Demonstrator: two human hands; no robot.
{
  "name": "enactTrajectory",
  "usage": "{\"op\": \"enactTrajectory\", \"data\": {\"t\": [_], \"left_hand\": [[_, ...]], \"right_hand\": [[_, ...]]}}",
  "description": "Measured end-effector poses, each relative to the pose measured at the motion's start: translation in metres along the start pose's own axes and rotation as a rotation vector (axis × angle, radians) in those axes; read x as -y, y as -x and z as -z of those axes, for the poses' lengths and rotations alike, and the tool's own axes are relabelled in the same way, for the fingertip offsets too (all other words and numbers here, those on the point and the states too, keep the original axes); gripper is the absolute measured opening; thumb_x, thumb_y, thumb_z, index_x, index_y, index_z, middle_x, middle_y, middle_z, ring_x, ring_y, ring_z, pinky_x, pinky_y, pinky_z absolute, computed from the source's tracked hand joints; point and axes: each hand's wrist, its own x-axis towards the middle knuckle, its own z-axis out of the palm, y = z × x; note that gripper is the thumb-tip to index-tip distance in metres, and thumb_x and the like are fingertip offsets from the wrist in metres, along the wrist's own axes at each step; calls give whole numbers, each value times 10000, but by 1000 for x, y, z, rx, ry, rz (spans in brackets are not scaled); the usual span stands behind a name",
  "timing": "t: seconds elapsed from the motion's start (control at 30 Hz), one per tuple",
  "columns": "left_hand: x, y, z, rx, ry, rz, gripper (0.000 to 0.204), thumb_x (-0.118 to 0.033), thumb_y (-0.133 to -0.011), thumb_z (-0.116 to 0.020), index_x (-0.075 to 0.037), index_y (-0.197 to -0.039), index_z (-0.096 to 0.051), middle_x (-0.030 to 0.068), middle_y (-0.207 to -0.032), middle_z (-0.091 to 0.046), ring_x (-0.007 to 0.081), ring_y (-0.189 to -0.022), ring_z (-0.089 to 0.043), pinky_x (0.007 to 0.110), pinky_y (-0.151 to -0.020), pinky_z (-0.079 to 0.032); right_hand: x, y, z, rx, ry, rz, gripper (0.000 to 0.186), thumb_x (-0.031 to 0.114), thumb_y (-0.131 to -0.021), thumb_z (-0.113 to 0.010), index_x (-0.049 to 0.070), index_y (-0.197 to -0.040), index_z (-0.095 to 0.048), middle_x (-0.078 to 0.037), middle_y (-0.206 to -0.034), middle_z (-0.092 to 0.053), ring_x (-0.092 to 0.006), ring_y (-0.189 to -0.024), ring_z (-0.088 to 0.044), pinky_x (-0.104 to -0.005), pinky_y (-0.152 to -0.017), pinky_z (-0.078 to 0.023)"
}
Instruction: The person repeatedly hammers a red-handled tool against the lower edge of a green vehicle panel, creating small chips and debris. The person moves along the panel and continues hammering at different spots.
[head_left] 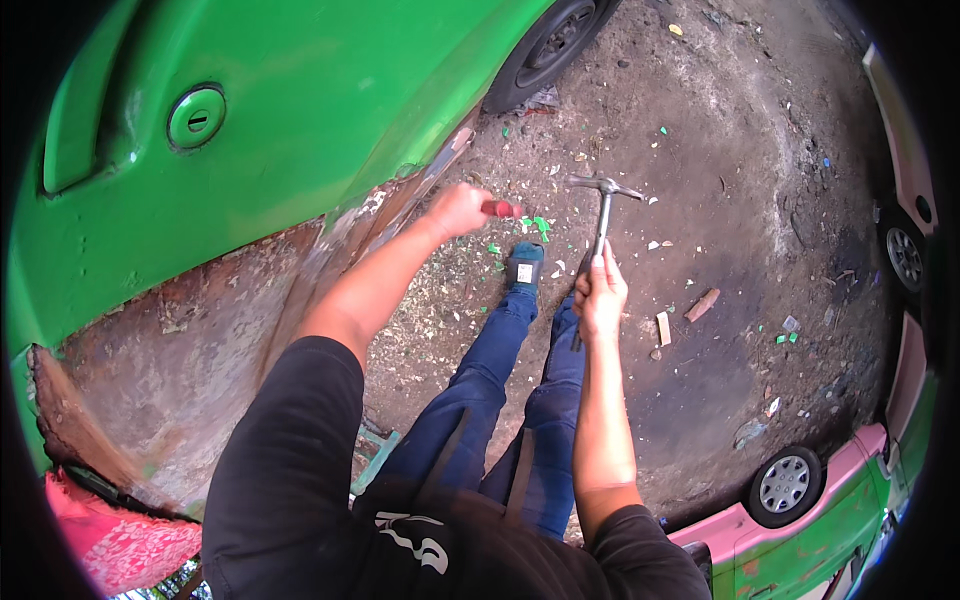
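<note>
My left hand [459,210] is closed on a tool with a red handle [502,208]. The butt of that handle sticks out to the right, and the rest of the tool is hidden or blurred. It is beside the lower sill [405,190] of a green car body [270,130]. In my right hand [602,297] is a claw hammer [604,205], held upright by its handle with the metal head at the top. The hammer head is apart from the red handle, to its right. Below the green paint, a lower panel [210,300] shows bare, rusty, patchy metal.
Green paint chips [540,226] lie on the dirt ground around my shoe [523,265]. Two wood pieces, one pale [663,328] and one brownish [703,305], lie to the right. A car wheel [553,45] stands at the top. A pink-and-green car [800,530] is at lower right.
</note>
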Motion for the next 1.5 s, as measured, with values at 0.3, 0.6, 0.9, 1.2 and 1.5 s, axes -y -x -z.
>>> {"op": "enactTrajectory", "data": {"t": [0.3,0.6,0.9,1.2,1.5], "left_hand": [[-27,-21,3,-35,-65,-207,132,-243,-756,-618,-154,-806,-702,144,-795,-699,352,-771,-683,475,-712,-538],[-35,-46,7,104,-197,-155,178,-265,-747,-618,-120,-783,-714,180,-756,-684,369,-757,-677,479,-712,-533],[-39,-48,6,187,-183,-1,231,-282,-775,-585,-134,-861,-741,189,-895,-705,362,-868,-687,463,-812,-543],[-30,-52,6,93,-105,-42,229,-286,-796,-594,-98,-812,-724,211,-809,-685,393,-800,-674,486,-753,-529],[-31,-28,4,-88,-61,-137,151,-228,-774,-652,-79,-767,-676,179,-758,-675,384,-745,-664,472,-691,-524]], "right_hand": [[-3,11,27,-4,133,-55,422,251,-1034,-484,183,-1449,-458,70,-588,-331,-36,-426,-283,-209,-377,-227],[-13,9,37,-40,107,-78,426,280,-1023,-512,189,-1438,-475,63,-601,-375,-33,-442,-313,-206,-385,-252],[-14,9,37,-95,131,-90,447,256,-1036,-474,191,-1475,-414,55,-589,-361,-47,-426,-303,-220,-369,-248],[-40,4,-12,-81,-23,-63,448,254,-1025,-509,186,-1462,-436,48,-622,-412,-45,-451,-358,-213,-389,-293],[-3,15,33,-121,-138,37,472,272,-1039,-479,189,-1492,-374,54,-603,-356,-35,-426,-305,-206,-354,-262]]}}
